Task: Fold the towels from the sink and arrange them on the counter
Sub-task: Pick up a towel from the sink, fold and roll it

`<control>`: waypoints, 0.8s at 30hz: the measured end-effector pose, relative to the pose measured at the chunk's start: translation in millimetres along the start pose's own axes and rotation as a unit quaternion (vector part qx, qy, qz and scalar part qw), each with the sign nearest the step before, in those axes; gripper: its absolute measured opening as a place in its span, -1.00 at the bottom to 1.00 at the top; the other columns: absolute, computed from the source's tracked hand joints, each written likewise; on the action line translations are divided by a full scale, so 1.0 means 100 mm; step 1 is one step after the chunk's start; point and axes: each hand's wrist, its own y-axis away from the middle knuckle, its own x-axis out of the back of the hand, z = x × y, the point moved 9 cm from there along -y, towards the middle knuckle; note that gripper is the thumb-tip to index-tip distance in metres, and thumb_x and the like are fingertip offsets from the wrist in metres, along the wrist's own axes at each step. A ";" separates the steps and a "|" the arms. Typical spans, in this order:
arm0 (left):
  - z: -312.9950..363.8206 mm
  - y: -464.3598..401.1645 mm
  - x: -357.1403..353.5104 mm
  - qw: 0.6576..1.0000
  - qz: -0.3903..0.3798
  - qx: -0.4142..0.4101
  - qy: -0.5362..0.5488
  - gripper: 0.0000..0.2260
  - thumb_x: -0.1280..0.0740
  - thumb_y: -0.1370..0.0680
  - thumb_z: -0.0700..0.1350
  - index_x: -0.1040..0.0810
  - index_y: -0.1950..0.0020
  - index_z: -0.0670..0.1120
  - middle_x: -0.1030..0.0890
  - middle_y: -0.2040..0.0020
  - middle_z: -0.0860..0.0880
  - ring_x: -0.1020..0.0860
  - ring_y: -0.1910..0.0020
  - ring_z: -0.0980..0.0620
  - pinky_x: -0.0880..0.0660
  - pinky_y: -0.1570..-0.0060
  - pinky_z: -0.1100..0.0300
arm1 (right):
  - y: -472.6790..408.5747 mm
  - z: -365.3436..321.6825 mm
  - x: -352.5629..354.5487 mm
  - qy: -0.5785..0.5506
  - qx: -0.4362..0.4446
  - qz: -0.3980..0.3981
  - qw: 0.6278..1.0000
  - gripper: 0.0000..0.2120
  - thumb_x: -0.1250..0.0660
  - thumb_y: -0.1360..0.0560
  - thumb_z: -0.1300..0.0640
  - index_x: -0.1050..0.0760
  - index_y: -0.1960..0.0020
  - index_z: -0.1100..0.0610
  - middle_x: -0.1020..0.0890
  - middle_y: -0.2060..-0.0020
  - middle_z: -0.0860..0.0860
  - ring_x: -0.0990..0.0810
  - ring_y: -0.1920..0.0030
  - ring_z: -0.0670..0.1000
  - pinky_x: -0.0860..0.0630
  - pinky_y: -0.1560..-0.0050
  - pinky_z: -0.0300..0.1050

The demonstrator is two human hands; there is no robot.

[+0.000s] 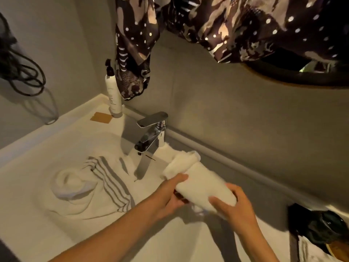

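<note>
At a dim bathroom sink (28, 186), a person's two hands grip a folded white towel (200, 183) held just right of the chrome faucet (151, 137) — the left hand (170, 195) curled under its near edge, the fingers (222, 204) of the right hand (236, 207) wrapped over its lower end. The towel looks compact and near finished, though it has not yet been set on the counter (236, 248). In the basin a striped towel (107, 178) and a crumpled white towel (71, 183) lie in a heap, unfolded — most of the job, by the look of it, remains. No folded towels can be seen on the counter.
</note>
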 end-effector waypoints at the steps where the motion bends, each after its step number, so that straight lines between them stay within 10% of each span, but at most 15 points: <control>1: 0.13 -0.26 0.00 1.000 0.013 -0.012 -0.007 -0.69 -0.38 -0.55 -0.13 -0.49 -0.27 -0.16 -0.62 -0.20 -0.26 -0.60 -0.16 -0.22 -0.55 -0.18 -0.17 | -0.30 -0.11 -0.04 0.043 0.028 0.018 0.999 -0.55 -0.56 -0.33 0.17 -0.49 -0.15 0.05 -0.61 -0.02 0.00 -0.59 -0.02 -0.04 -0.52 0.03 -0.13; 5: 0.32 -0.92 0.29 0.971 0.147 -0.011 -0.188 -0.56 -0.34 -0.57 0.09 -0.59 -0.06 -0.33 -0.69 0.04 -0.32 -0.70 0.13 -0.24 -0.66 0.11 -0.12 | -0.79 -0.26 -0.60 0.284 0.148 0.081 0.944 -0.65 -0.31 -0.52 0.06 -0.42 -0.28 0.06 -0.44 -0.27 0.11 -0.46 -0.22 0.20 -0.46 -0.18 0.04; 11: 0.64 -1.34 0.42 0.972 0.209 -0.058 -0.095 -0.73 -0.32 -0.61 -0.08 -0.52 0.01 -0.32 -0.64 0.28 -0.19 -0.69 0.39 -0.07 -0.65 0.39 0.16 | -1.23 -0.32 -0.97 0.350 0.137 0.051 0.925 -0.59 -0.24 -0.52 0.29 -0.49 -0.34 0.09 -0.51 -0.34 0.11 -0.52 -0.24 0.19 -0.47 -0.23 -0.01; 24: 0.45 -0.66 0.33 0.981 0.086 -0.016 -0.171 -0.67 -0.37 -0.57 -0.01 -0.53 -0.21 -0.22 -0.63 -0.12 -0.16 -0.67 -0.01 -0.13 -0.64 -0.01 0.01 | -0.74 -0.73 -0.48 0.366 0.133 0.066 0.919 -0.56 -0.19 -0.55 0.04 -0.34 -0.42 0.03 -0.42 -0.35 0.11 -0.40 -0.32 0.18 -0.48 -0.17 0.10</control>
